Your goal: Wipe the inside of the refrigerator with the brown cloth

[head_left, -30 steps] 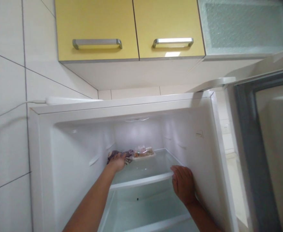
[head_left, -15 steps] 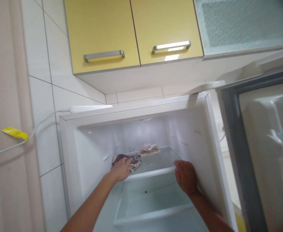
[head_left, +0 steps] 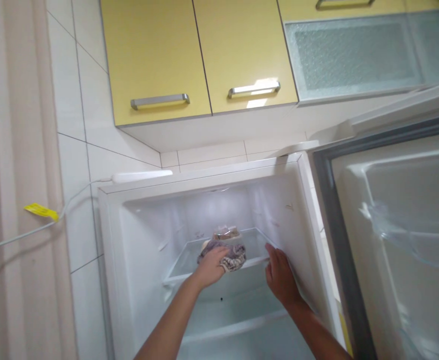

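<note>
My left hand (head_left: 211, 266) is on a patterned grey and cream cloth (head_left: 236, 256), pressing it onto the front part of the upper glass shelf (head_left: 182, 267) inside the refrigerator. At that shelf's right front corner, my right hand (head_left: 280, 274) grips the edge, fingers above and thumb lower down. Just behind the cloth sits a small clear-wrapped package (head_left: 225, 232) with brownish contents, partly hidden.
The refrigerator door (head_left: 354, 225) stands wide open on the right. Below is a lower shelf (head_left: 234, 331) with a small dark spot above it. Yellow cabinets (head_left: 155, 55) hang overhead. A cable with a yellow tag (head_left: 41, 211) runs along the left.
My left hand has slid the cloth rightwards along the shelf, in front of the package. The right hand stays at the shelf corner with its fingers shifted slightly. The view has turned a little right.
</note>
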A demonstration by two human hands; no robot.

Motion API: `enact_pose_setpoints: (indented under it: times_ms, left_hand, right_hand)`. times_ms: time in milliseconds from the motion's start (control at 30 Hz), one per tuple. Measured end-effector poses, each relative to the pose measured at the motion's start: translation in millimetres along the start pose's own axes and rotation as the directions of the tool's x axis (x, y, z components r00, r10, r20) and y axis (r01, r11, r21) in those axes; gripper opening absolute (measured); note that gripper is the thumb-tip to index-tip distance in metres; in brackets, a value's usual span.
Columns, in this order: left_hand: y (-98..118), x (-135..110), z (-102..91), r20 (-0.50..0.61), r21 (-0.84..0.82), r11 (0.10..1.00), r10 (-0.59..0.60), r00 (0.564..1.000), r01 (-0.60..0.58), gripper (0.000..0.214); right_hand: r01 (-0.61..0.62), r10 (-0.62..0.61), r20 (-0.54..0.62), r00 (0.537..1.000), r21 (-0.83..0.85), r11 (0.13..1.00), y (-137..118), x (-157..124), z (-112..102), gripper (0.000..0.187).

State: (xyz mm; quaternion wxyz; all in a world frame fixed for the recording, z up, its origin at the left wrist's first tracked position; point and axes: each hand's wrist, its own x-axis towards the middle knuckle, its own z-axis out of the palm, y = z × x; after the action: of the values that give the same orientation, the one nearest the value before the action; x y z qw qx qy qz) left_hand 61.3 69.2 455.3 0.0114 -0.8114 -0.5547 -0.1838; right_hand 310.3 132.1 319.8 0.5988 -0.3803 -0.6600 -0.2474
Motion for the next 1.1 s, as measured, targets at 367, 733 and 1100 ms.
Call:
enact_pose_setpoints:
  times_ms: [367, 733, 1100]
  left_hand:
    - [100, 106, 63.5, -0.044, -0.216, 0.944, 0.245, 0.969, -0.248, 0.052]
    - [59, 191, 91.8, -0.078, -0.183, 0.962, 0.189, 0.979, -0.201, 0.027]
    - [56, 187, 94.4, -0.054, -0.120, 0.970, 0.207, 0.977, -0.213, 0.029]
  right_hand:
    - [-0.166, 0.167, 0.000, 0.986, 0.054, 0.985, 0, 0, -7, 0.090]
    - [-0.049, 0.046, -0.021, 0.999, -0.207, 0.977, 6, -13, 17, 0.061]
    - [-0.037, 0.021, -0.079, 0.997, -0.201, 0.979, 13, -19, 32, 0.052]
